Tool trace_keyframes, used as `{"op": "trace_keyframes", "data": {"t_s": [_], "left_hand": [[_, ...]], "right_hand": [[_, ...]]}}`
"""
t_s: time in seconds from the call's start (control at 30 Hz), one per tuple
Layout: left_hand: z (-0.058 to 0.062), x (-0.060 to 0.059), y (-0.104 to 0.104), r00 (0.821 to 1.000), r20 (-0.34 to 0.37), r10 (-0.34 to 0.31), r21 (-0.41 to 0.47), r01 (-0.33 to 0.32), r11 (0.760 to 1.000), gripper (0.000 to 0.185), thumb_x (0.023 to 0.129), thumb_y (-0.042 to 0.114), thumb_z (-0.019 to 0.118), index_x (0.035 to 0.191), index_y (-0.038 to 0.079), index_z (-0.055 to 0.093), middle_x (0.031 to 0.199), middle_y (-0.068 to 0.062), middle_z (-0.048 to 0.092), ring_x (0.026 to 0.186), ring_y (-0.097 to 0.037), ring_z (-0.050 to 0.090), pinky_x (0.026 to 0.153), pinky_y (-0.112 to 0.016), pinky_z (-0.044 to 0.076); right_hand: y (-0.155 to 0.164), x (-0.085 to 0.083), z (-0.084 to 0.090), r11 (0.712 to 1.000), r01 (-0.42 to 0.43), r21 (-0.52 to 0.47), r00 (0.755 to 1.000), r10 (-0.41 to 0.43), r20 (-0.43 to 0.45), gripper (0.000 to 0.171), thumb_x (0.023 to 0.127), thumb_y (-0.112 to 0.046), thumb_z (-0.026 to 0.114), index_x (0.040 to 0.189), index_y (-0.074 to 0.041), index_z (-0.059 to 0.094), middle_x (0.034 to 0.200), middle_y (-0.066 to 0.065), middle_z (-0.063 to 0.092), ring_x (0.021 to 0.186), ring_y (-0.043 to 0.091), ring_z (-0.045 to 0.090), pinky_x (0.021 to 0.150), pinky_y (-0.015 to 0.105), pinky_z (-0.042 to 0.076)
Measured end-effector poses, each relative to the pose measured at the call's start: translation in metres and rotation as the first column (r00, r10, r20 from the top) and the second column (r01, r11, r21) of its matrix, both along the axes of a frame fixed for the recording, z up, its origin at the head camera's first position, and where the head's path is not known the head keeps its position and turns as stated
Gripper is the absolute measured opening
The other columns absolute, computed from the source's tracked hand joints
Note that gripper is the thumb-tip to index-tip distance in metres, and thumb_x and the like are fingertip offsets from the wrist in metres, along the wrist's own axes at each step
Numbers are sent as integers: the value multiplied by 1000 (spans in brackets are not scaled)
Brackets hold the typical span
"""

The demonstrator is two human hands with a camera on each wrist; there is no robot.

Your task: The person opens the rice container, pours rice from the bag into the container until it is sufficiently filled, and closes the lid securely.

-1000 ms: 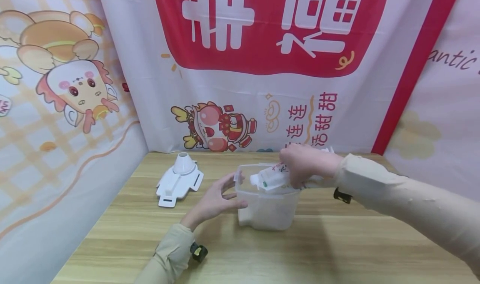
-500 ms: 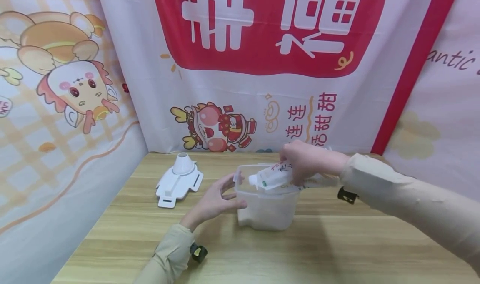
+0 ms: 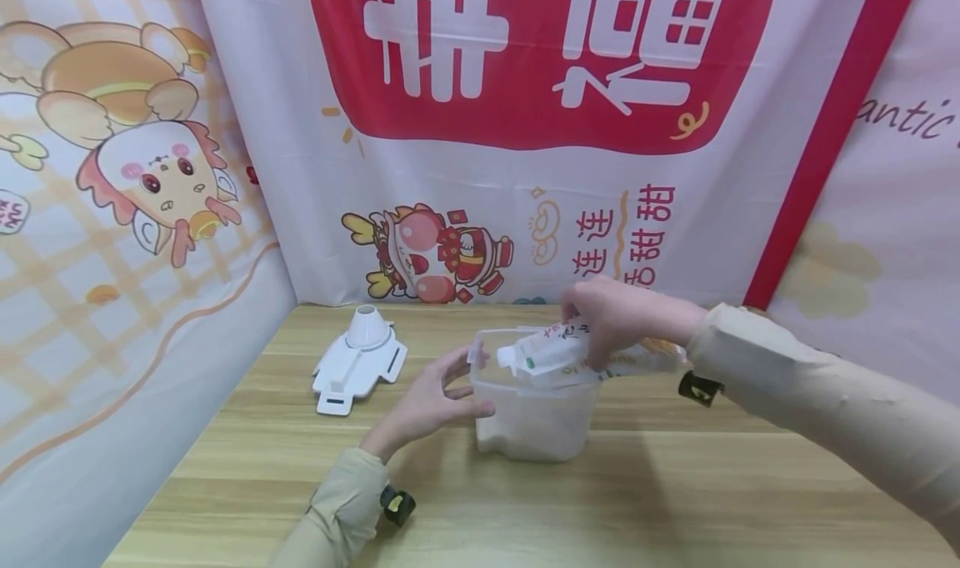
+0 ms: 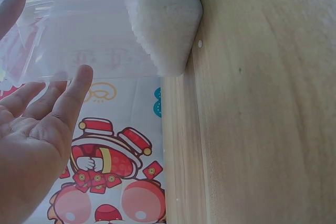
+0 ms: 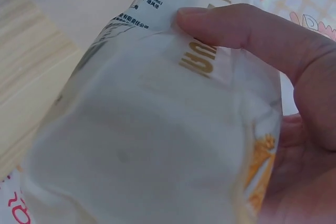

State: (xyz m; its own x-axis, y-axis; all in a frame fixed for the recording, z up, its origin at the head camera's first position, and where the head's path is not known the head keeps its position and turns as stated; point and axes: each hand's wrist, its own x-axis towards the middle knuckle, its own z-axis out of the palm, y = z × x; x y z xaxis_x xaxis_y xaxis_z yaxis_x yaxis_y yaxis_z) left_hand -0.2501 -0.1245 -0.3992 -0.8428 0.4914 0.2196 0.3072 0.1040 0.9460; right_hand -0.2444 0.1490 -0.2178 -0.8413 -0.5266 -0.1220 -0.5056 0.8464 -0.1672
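A clear plastic container (image 3: 534, 422) stands on the table, with white grains like rice (image 4: 163, 19) heaped inside along its bottom. My left hand (image 3: 427, 397) is at its left side, thumb along the front wall and fairly straight fingertips (image 4: 81, 74) against the clear wall. Above the container, my right hand (image 3: 618, 318) grips a printed, soft white bag (image 3: 551, 355), thumb on one face and the other fingers behind. The bag lies tilted, its narrow white mouth (image 3: 507, 358) pointing left over the container's opening. In the right wrist view the bag (image 5: 136, 124) bulges.
A white lid-like plastic piece with a cone-shaped spout (image 3: 360, 355) lies on the table at the left. One loose grain (image 4: 200, 43) is on the wood near the container. Printed cloth (image 3: 450, 168) hangs behind the table, with more on both sides.
The right hand has shifted slightly right and up, and more of the bag's tail shows to its right. The left hand and container stay in place.
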Motion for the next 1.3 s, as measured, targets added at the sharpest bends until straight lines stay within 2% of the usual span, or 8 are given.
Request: {"op": "trace_keyframes", "data": {"t_s": [0.1, 0.2, 0.33, 0.43, 0.63, 1.07, 1.3], "left_hand": [[3, 2, 1, 1000, 15, -2, 12, 1, 1000, 86, 80, 10, 83, 152, 15, 35, 150, -16, 40, 140, -31, 32, 106, -51, 39], [11, 8, 3, 1000, 30, -8, 20, 7, 1000, 87, 80, 7, 82, 152, 12, 33, 150, -19, 39, 140, -33, 32, 106, -50, 38], [22, 18, 4, 999, 43, -15, 30, 13, 999, 85, 81, 7, 81, 152, 9, 34, 150, -20, 39, 139, -36, 32, 106, -49, 39], [25, 20, 5, 999, 36, -11, 32, 10, 999, 83, 80, 8, 82, 150, 8, 36, 148, -17, 42, 139, -35, 33, 106, -49, 39], [25, 19, 6, 1000, 10, -2, 14, 2, 1000, 81, 80, 8, 82, 149, 10, 39, 145, -9, 47, 139, -32, 34, 106, -49, 39], [26, 20, 4, 1000, 21, 3, 19, -3, 1000, 83, 80, 8, 82, 150, 11, 38, 146, -11, 46, 139, -33, 33, 106, -54, 37], [25, 20, 3, 1000, 26, 7, 14, -8, 1000, 82, 80, 9, 82, 149, 12, 39, 146, -11, 45, 139, -31, 34, 106, -53, 38]], "right_hand": [[0, 0, -1, 1000, 11, -3, 1000, -11, 5, 52, 54, -1, 89, 97, -11, 63, 89, 0, 62, 85, 20, 60, 79, 36, 56], [0, -1, -2, 1000, 4, -9, 1000, -4, 10, 51, 54, -1, 89, 98, -11, 65, 89, 0, 63, 85, 20, 60, 79, 37, 56], [3, 0, -1, 999, -32, -21, 999, 32, 13, 46, 54, 0, 88, 95, -13, 70, 86, -3, 65, 81, 17, 62, 76, 35, 57], [3, 1, 0, 998, -60, -31, 998, 61, 22, 41, 55, 1, 87, 91, -15, 73, 82, -5, 66, 77, 16, 62, 73, 33, 57], [0, 2, 0, 997, -56, -44, 997, 58, 42, 37, 57, 0, 85, 89, -16, 76, 79, -6, 67, 72, 14, 63, 67, 29, 57], [-9, 5, -4, 1000, 5, -31, 1000, -5, 26, 27, 61, 0, 83, 81, -16, 73, 71, -4, 65, 64, 15, 62, 60, 27, 56], [-12, 7, -3, 1000, 21, -13, 1000, -20, 23, 29, 60, 0, 83, 82, -15, 73, 71, -4, 65, 65, 15, 63, 61, 27, 57]]}}
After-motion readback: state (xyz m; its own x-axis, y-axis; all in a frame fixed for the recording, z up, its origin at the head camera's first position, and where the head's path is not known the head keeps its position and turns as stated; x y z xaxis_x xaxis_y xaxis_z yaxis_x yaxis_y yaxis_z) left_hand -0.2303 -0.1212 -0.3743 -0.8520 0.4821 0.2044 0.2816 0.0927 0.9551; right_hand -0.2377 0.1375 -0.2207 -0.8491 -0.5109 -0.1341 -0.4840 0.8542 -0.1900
